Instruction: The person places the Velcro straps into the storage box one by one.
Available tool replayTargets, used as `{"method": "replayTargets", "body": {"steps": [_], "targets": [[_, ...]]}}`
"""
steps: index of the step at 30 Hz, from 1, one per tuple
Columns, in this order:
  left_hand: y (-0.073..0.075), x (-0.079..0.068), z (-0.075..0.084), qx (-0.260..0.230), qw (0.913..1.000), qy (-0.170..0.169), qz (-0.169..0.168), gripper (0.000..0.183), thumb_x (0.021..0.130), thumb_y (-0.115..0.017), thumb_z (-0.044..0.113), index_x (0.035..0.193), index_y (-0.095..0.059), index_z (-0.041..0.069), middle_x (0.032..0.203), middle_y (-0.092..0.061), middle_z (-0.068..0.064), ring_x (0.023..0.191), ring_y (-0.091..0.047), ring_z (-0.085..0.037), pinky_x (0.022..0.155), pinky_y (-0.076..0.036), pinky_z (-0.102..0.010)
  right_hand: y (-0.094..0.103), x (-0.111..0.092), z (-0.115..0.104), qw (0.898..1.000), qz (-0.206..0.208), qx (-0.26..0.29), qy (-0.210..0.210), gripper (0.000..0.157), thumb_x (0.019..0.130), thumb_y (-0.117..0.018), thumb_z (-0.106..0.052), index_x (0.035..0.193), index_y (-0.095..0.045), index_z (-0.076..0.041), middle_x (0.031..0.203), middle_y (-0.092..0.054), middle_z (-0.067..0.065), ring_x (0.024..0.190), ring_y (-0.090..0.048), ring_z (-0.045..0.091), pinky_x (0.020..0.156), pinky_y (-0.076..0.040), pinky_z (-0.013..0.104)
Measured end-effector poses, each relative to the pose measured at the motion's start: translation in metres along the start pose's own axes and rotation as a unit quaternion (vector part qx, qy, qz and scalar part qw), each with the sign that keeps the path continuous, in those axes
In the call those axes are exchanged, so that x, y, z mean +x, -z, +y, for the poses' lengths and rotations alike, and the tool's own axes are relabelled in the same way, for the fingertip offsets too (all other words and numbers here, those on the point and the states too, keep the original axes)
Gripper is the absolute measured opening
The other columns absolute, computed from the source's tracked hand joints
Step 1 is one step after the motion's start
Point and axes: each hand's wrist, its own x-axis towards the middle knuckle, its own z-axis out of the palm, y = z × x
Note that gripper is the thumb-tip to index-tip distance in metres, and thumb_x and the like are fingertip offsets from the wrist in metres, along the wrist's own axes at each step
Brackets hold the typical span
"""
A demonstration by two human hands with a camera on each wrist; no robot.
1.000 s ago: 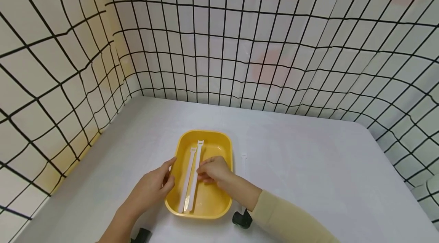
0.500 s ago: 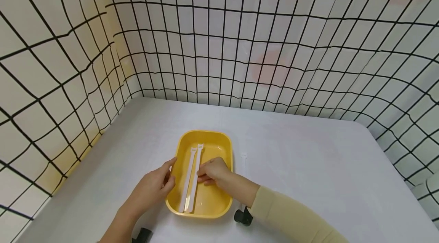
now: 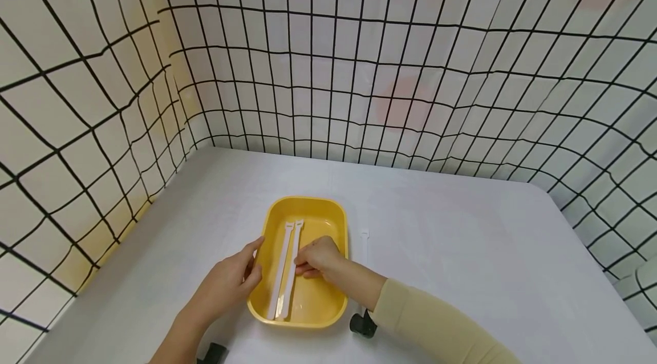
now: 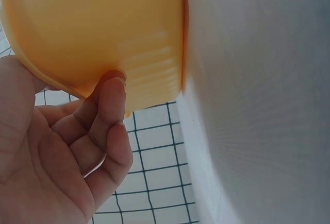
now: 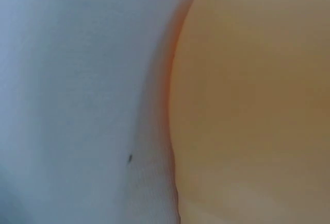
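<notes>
A yellow tray stands on the white table in the head view, with two white hook-and-loop cable ties lying lengthwise in it. My right hand reaches into the tray and pinches the right-hand cable tie near its middle. The other cable tie lies just left of it, nearly parallel, their slotted heads close together at the far end. My left hand holds the tray's left side, a fingertip at the rim. In the left wrist view, curled fingers press the tray's outer wall. The right wrist view shows only the tray's wall and tabletop.
Another white cable tie lies on the table right of the tray, partly hidden by my right forearm. Black mesh over white cloth rises at the back and sides. A black wrist device sits below my right sleeve.
The pinched cable tie has slid toward me in the tray, its head drawing level with its neighbour's. My right hand shifts very slightly with it; my left hand stays at the tray's side.
</notes>
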Motion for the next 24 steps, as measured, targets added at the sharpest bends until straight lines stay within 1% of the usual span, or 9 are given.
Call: {"method": "replayTargets", "body": {"steps": [8,18,24], "targets": [[-0.0007,0.0004,-0.0008,0.004,1.0,-0.003,0.003,0.05,0.093,-0.058,0.011,0.141,-0.048,0.002,0.067,-0.048,0.01,0.054,-0.041,-0.004,0.053,-0.04,-0.023,-0.001,0.001,-0.0004,1.0,0.007,-0.005,-0.006,0.005,0.081,-0.068,0.007,0.086,-0.067,0.006,0.058,-0.064,0.009,0.049,-0.063,0.012,0.047,-0.05,0.022],[-0.001,0.0008,-0.0011,0.007,1.0,-0.003,0.003,0.05,0.092,-0.058,0.011,0.141,-0.048,0.002,0.068,-0.049,0.01,0.055,-0.042,-0.004,0.054,-0.041,-0.023,-0.0004,-0.0006,0.0001,1.0,0.012,-0.018,0.005,0.004,0.079,-0.068,0.008,0.083,-0.068,0.006,0.057,-0.063,0.008,0.048,-0.061,0.011,0.045,-0.049,0.021],[-0.0004,0.0006,0.0002,0.009,1.0,0.002,0.004,0.051,0.092,-0.058,0.011,0.141,-0.048,0.003,0.067,-0.048,0.009,0.055,-0.042,-0.004,0.053,-0.041,-0.023,0.0002,-0.0008,0.0012,1.0,0.012,-0.025,0.013,0.004,0.077,-0.066,0.008,0.081,-0.067,0.009,0.056,-0.063,0.008,0.044,-0.058,0.01,0.044,-0.048,0.021]]}}
